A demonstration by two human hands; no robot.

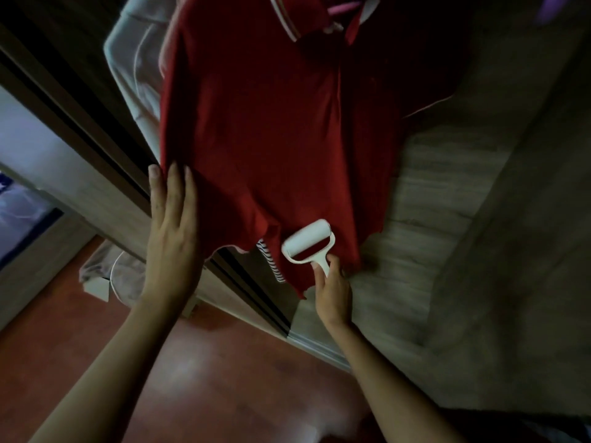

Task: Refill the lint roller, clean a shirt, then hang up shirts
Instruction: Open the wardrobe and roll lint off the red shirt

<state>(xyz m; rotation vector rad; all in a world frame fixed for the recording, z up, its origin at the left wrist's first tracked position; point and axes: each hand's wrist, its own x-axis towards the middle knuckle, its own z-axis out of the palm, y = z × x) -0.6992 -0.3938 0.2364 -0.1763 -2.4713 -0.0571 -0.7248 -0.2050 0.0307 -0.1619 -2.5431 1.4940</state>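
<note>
Shirt (275, 129) cleaning is under way: right hand (332, 295) grips the lint roller (308, 243) near the hem. Left hand (172, 225), fingers straight, holds the fabric's edge taut. Next probably calls for another stroke.

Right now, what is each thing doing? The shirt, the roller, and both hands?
Red shirt: hanging up, on a pink hanger.
Lint roller: pressed on the shirt near its hem.
Left hand: fingers straight, steadying the shirt's edge.
Right hand: gripping the roller's handle.
</note>
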